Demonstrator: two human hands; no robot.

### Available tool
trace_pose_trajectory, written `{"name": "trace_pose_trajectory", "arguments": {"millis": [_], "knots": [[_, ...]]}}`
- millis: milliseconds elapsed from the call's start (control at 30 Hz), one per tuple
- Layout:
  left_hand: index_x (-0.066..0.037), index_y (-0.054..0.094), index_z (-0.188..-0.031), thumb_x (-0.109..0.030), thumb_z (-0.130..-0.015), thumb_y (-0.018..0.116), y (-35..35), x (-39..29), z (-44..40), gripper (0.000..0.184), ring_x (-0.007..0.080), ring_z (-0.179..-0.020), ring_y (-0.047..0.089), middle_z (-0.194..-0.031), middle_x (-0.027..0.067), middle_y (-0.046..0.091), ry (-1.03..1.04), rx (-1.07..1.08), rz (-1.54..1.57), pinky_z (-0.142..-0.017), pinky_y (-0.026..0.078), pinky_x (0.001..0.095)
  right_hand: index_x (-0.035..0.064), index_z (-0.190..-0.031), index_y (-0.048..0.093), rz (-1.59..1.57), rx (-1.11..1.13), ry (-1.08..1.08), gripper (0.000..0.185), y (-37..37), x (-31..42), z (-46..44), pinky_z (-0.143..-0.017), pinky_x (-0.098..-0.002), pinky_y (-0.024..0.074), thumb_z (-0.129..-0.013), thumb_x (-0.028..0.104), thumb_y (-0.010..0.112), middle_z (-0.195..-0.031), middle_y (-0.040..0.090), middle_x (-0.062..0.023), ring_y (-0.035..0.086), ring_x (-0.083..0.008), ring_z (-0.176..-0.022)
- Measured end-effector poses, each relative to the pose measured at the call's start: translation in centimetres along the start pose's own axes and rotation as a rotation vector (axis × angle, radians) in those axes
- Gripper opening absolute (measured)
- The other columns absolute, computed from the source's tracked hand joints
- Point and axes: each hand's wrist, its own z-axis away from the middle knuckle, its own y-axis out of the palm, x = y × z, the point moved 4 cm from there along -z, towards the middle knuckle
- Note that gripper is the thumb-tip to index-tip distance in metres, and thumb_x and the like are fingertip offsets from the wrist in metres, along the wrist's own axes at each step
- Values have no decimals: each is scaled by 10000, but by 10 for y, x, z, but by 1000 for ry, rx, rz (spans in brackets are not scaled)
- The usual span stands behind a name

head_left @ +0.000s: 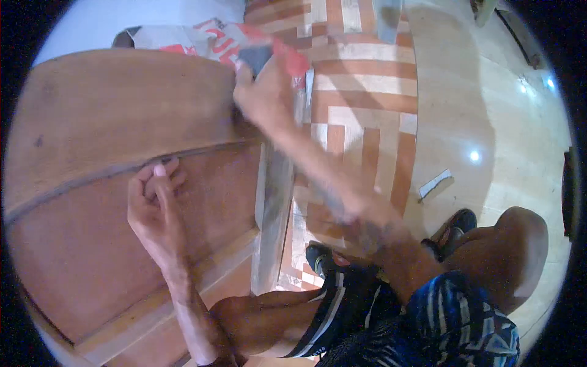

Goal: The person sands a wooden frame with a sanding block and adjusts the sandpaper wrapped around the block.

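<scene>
My right hand (266,92) is at the top centre, its fingers and thumb closed round a dark grey flat piece (255,57), beside the right end of a curved wooden board (122,110). Motion blurs this hand a little. Below the board's lower edge, my left hand (156,196) has curled fingers, with the thumb against the index finger near a reddish-brown wooden panel (208,189). Whether anything small lies between those fingers cannot be made out.
A red and white plastic bag (211,40) lies behind the board. Striped tiles (361,92) cover the floor beside the furniture, with a plain beige floor (452,110) further right. A small pale strip (435,185) lies there, near my legs and dark shoes (458,226).
</scene>
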Motion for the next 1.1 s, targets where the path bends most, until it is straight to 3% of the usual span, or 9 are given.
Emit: {"name": "trace_pose_trajectory", "arguments": {"millis": [167,367,467,567,667,767,867,1000,1100], "knots": [[71,601,-1120,-281,-1051,581,3,-13,-2,359,228,-903,734,-1041,204,745,-111,-17,-51,-771,574,336,-107,-1145,536,12,-277,-344,450,22,1,68,-895,-519,494,-921,251,693,-1035,625,-346,627,-488,-1021],[60,605,-1104,-276,-1053,573,-1,5,-8,342,220,-905,734,-1028,196,746,14,29,-52,-748,583,327,-69,-1210,501,4,-90,57,435,-10,7,-2,-889,-520,501,-932,215,681,-1080,632,-338,638,-485,-1053],[47,614,-1135,-305,-1043,591,2,-7,-5,365,247,-929,734,-1071,197,740,-91,7,-24,-815,584,347,-61,-1108,546,-101,-333,-462,388,17,12,71,-803,-521,525,-944,274,651,-986,660,-310,675,-459,-958],[51,612,-1131,-300,-1045,589,3,-7,-4,363,251,-933,737,-1063,204,739,-81,12,-37,-794,594,348,-59,-1150,523,-35,-210,-361,419,14,3,42,-820,-521,524,-940,277,657,-1011,653,-318,671,-466,-970],[56,599,-1092,-254,-1048,580,1,-1,-2,314,208,-901,736,-1022,182,744,-21,15,-14,-688,599,314,-83,-1202,487,-152,-45,50,449,3,-5,-24,-887,-515,499,-929,219,676,-1070,626,-338,639,-476,-1036],[50,597,-1099,-253,-1049,577,1,2,-5,308,205,-900,737,-1045,172,742,-52,25,7,-666,599,305,-100,-1201,477,-10,-108,-41,470,4,10,36,-877,-513,504,-927,223,679,-1047,628,-341,636,-498,-1011],[52,590,-1098,-238,-1047,577,2,-10,-3,295,203,-896,736,-1053,172,740,-105,21,-20,-649,600,299,-105,-1143,491,74,-351,-414,472,25,-2,73,-844,-521,508,-936,282,662,-1017,630,-337,643,-496,-960],[63,590,-1071,-233,-1051,568,1,-2,-3,297,214,-896,739,-1029,200,740,-77,24,-43,-641,603,303,-82,-1179,508,-67,-83,18,435,-6,7,-13,-903,-546,473,-928,224,687,-1107,595,-365,620,-491,-1041],[61,590,-1063,-231,-1054,561,2,-3,-7,294,218,-899,740,-1025,197,742,-34,36,-45,-647,610,304,-59,-1175,536,-10,-122,-57,376,4,10,14,-900,-537,478,-930,188,678,-1106,612,-342,627,-482,-1037]]}}
